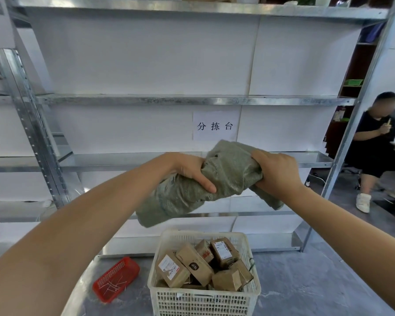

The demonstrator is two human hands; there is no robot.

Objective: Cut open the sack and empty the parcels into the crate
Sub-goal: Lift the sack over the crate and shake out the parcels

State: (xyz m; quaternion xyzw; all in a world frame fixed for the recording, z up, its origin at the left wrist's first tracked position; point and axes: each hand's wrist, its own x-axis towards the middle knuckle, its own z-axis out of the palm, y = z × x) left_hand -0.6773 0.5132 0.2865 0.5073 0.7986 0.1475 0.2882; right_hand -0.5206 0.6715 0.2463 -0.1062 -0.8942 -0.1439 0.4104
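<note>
Left hand (193, 171) and right hand (275, 173) both gripping crumpled green sack (187, 195), fingers curling tight round fabric, holding it above white crate (205, 297); brown parcels (201, 264) lying piled inside crate; red basket (115, 279) sitting beside crate

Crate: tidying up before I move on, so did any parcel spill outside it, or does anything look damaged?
Nothing stands out. The parcels lie jumbled but all inside the crate; none shows on the floor around it. The sack is held crumpled above.
</note>
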